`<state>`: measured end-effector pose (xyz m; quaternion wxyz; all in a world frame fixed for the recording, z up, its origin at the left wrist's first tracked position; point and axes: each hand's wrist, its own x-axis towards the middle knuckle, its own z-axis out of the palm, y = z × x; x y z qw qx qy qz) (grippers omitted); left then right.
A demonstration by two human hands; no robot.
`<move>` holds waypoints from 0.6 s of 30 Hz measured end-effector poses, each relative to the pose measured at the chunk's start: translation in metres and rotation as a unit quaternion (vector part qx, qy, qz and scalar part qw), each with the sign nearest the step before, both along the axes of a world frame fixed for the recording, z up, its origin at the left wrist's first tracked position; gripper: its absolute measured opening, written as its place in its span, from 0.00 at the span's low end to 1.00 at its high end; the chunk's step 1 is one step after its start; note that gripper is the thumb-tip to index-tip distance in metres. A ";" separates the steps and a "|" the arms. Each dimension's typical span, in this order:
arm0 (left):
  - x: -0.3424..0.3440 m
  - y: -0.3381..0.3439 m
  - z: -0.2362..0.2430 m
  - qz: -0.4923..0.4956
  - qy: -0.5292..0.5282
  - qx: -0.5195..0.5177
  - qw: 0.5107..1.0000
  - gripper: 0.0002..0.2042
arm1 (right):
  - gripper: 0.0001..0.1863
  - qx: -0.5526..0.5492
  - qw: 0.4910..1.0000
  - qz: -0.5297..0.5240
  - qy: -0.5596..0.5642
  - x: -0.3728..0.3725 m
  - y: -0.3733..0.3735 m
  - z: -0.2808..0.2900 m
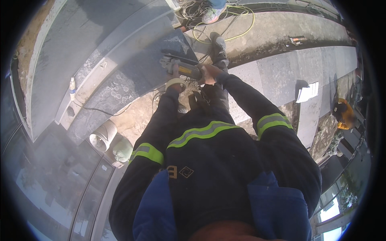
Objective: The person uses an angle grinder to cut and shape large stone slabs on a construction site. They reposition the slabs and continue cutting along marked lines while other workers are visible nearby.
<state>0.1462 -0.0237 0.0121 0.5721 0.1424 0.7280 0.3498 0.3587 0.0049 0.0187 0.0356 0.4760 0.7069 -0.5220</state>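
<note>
An angle grinder [188, 70] with a grey body and a yellow label lies across both my hands, over a dark grey stone slab [138, 66]. My right hand [209, 74] is wrapped round its rear end. Near the grinder's head, my left hand [174, 75] grips the front part; its fingers are partly hidden. The disc side meets or hovers just over the slab along a dark line; I cannot tell which. A pale ring like a tape roll [175, 83] sits round my left wrist.
A white bucket [103, 135] lies tipped at lower left beside a pale sack [122, 149]. A cable connector [72, 88] rests on the stone step. Yellow hose [252, 26] and tangled cables lie near another person's shoe [212, 15]. White papers [308, 92] lie on paving; a person in orange [343, 114] is at right.
</note>
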 end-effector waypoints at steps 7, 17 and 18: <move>-0.036 -0.002 -0.053 0.010 -0.024 0.021 0.999 0.34 | 0.39 -0.006 1.000 0.011 -0.025 -0.023 0.014 0.010; -0.003 -0.016 -0.033 0.003 -0.011 0.038 0.999 0.29 | 0.37 -0.041 0.999 -0.012 -0.016 0.001 0.000 0.028; -0.005 -0.015 -0.030 -0.002 -0.029 0.015 0.999 0.29 | 0.39 -0.035 0.999 0.001 -0.023 0.000 0.001 0.026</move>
